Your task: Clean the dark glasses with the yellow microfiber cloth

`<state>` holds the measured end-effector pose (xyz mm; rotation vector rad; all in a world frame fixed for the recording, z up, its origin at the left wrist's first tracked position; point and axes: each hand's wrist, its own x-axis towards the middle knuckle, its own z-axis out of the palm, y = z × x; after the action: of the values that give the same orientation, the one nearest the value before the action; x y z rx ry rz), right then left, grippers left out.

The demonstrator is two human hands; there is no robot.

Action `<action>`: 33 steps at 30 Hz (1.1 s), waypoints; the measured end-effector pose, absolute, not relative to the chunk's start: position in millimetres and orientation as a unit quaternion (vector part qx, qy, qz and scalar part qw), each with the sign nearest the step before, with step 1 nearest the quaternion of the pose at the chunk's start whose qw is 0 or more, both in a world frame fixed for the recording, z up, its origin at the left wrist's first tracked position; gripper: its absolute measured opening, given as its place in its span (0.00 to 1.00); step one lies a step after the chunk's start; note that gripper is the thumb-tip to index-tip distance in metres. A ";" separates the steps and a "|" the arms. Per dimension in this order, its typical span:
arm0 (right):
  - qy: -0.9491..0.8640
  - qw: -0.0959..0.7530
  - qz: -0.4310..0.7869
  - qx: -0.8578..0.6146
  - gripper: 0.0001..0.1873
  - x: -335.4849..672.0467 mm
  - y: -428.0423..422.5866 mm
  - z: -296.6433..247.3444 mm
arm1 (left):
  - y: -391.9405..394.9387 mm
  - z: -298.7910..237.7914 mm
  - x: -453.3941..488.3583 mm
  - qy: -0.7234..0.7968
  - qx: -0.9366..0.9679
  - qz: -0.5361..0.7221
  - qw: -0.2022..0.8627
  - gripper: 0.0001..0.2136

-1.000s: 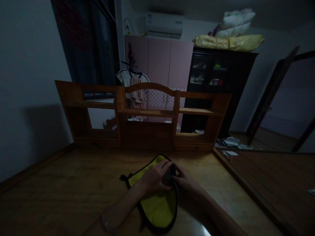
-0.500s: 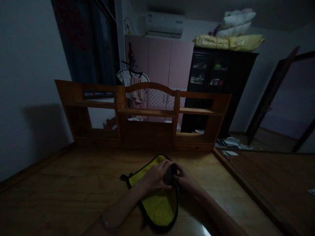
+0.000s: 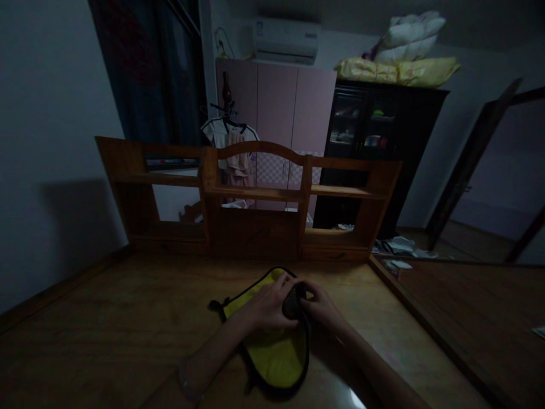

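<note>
Left grip [image 3: 272, 301] and right grip [image 3: 320, 307] clasp dark object [image 3: 292, 305] over yellow cloth [image 3: 279, 358] lying lengthwise forward.

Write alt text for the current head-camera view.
A person's left hand holds a small dark object, right hand touching it, over black-edged yellow cloth on a wooden table. Behind stand a wooden shelf, pink wardrobe and dark cabinet.

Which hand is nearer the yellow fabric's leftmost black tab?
Left. The left hand is right of the tab, over the yellow fabric; the right hand is farther right, at the dark object.
</note>
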<state>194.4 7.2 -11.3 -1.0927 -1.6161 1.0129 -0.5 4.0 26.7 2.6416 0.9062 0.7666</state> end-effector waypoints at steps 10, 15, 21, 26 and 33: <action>-0.699 0.426 0.300 -0.489 0.15 202.8 11.5 -14.9 | 4.8 24.7 0.0 0.321 0.907 0.254 0.098 0.43; -0.672 0.435 0.384 -0.459 0.17 204.0 15.2 -14.4 | 6.9 22.0 -0.6 0.317 0.907 0.260 0.098 0.42; -0.676 0.416 0.423 -0.438 0.16 204.7 10.6 -5.6 | 6.8 19.4 -0.7 0.320 0.906 0.262 0.088 0.43; -0.733 0.404 0.355 -0.417 0.18 204.0 5.2 -5.7 | 6.2 20.0 0.6 0.316 0.908 0.258 0.090 0.43; -0.754 0.403 0.328 -0.401 0.18 206.2 2.7 -6.0 | 5.9 20.2 1.2 0.319 0.906 0.263 0.092 0.43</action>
<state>206.2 2.7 -6.0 -1.0135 -1.9045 0.8289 1.2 5.9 20.2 2.6898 0.9467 0.7804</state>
